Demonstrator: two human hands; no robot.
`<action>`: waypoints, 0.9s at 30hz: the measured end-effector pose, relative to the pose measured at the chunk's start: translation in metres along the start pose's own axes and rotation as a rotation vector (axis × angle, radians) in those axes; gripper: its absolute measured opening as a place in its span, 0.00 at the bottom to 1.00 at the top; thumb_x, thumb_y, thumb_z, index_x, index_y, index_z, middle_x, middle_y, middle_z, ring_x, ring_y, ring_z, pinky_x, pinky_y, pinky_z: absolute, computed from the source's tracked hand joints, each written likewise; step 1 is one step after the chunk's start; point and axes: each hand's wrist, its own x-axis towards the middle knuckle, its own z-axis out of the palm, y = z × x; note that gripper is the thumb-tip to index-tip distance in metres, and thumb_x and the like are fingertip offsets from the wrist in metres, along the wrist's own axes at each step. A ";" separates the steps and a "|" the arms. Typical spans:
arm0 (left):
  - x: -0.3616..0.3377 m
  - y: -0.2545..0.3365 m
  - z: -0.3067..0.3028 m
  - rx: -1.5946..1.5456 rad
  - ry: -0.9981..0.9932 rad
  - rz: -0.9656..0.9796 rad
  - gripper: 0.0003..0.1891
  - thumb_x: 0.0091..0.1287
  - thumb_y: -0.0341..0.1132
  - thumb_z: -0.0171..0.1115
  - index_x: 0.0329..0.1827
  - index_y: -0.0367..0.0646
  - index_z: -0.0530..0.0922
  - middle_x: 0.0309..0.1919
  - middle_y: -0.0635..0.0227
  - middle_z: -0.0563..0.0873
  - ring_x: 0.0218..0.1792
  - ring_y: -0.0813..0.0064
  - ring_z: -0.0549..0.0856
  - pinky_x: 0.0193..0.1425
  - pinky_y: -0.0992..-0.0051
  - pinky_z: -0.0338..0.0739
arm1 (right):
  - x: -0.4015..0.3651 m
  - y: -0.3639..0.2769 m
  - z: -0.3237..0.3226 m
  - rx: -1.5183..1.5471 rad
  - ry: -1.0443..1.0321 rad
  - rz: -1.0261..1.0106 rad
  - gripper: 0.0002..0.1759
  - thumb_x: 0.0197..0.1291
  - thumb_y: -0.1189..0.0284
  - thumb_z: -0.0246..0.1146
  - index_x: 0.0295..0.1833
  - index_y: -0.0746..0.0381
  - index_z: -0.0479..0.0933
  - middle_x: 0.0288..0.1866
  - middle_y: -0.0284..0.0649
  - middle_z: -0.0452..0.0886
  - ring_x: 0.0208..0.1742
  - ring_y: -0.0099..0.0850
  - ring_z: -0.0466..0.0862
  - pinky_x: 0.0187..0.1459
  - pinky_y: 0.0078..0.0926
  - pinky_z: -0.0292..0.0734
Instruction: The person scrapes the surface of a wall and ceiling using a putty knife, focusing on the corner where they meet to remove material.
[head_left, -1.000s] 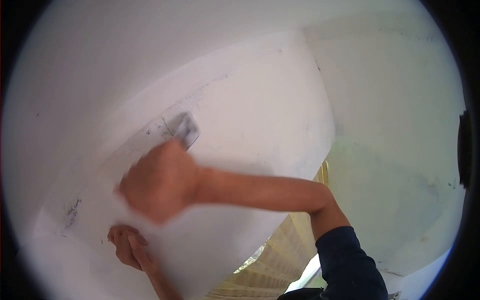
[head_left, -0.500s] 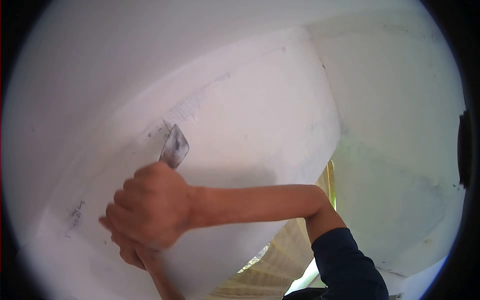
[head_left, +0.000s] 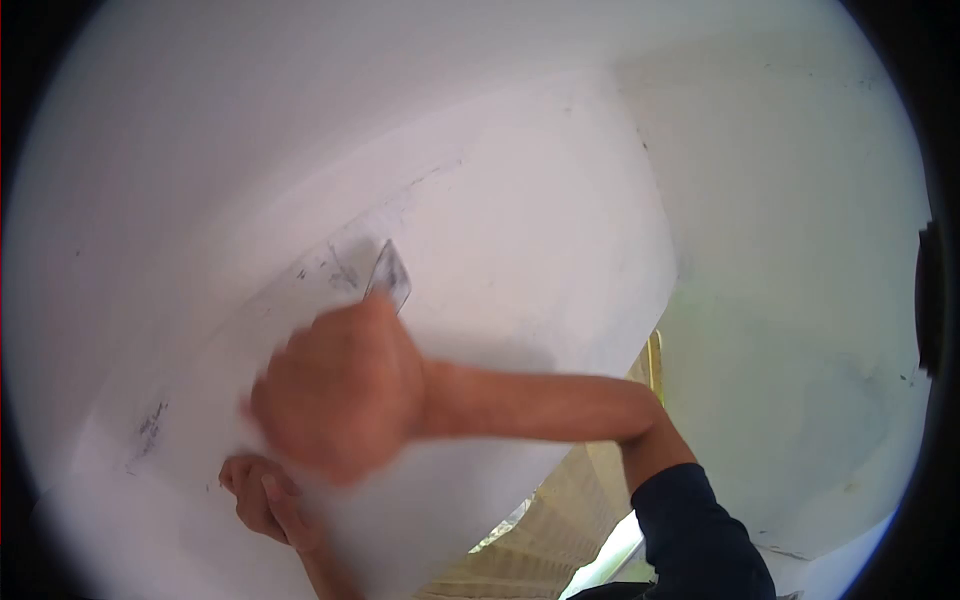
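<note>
My right hand (head_left: 340, 390) is wrapped around the handle of a putty knife (head_left: 391, 276), hiding the handle. The knife's grey, smeared blade points up and lies at the white wall surface (head_left: 520, 230), just right of a grey, scuffed patch (head_left: 345, 270). Lower left, my left hand (head_left: 265, 497) is curled closed with its thumb against the fingers. Whatever may be inside it is hidden. It sits close below my right hand, with a small gap between them.
Dark scratch marks (head_left: 152, 428) spot the wall at left. A second pale wall (head_left: 790, 260) meets it at a corner on the right. Beige pleated cloth (head_left: 560, 520) hangs below, beside a bright gap. A dark object (head_left: 928, 300) stands at the right edge.
My right hand has moved right and slightly up with the putty knife, coming away from my left hand. The blade has shifted off the scuffed patch. My left hand stays nearly in place.
</note>
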 end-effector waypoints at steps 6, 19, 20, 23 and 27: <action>0.000 0.011 -0.009 0.002 -0.053 -0.094 0.19 0.67 0.41 0.50 0.16 0.44 0.67 0.20 0.67 0.74 0.35 0.67 0.71 0.49 0.64 0.62 | 0.006 0.019 0.016 0.035 0.007 0.036 0.22 0.48 0.76 0.68 0.14 0.57 0.60 0.12 0.32 0.63 0.10 0.31 0.63 0.14 0.33 0.52; -0.008 0.011 -0.015 0.067 -0.093 -0.107 0.19 0.66 0.40 0.49 0.15 0.45 0.65 0.19 0.67 0.72 0.30 0.68 0.69 0.48 0.67 0.61 | -0.037 0.059 0.016 -0.228 -0.343 0.173 0.21 0.56 0.74 0.65 0.14 0.56 0.64 0.12 0.33 0.68 0.12 0.32 0.70 0.14 0.29 0.60; -0.002 0.010 -0.009 0.086 -0.081 -0.124 0.19 0.66 0.40 0.49 0.15 0.45 0.65 0.18 0.67 0.72 0.30 0.68 0.69 0.48 0.67 0.61 | -0.029 0.046 0.007 -0.129 -0.180 0.136 0.21 0.55 0.74 0.66 0.14 0.55 0.66 0.13 0.35 0.72 0.12 0.32 0.72 0.14 0.30 0.61; -0.001 0.008 0.002 0.013 -0.075 -0.076 0.18 0.65 0.39 0.49 0.15 0.45 0.64 0.15 0.68 0.69 0.29 0.68 0.68 0.48 0.66 0.60 | -0.006 0.017 -0.018 0.045 -0.126 0.051 0.19 0.50 0.75 0.65 0.13 0.57 0.64 0.11 0.35 0.66 0.10 0.35 0.65 0.14 0.34 0.56; -0.001 0.014 -0.003 0.030 -0.042 -0.061 0.18 0.65 0.38 0.49 0.15 0.46 0.63 0.15 0.69 0.69 0.28 0.69 0.67 0.48 0.66 0.60 | -0.004 0.027 -0.001 0.045 -0.087 0.050 0.18 0.48 0.77 0.64 0.14 0.57 0.63 0.11 0.33 0.59 0.10 0.33 0.59 0.14 0.33 0.52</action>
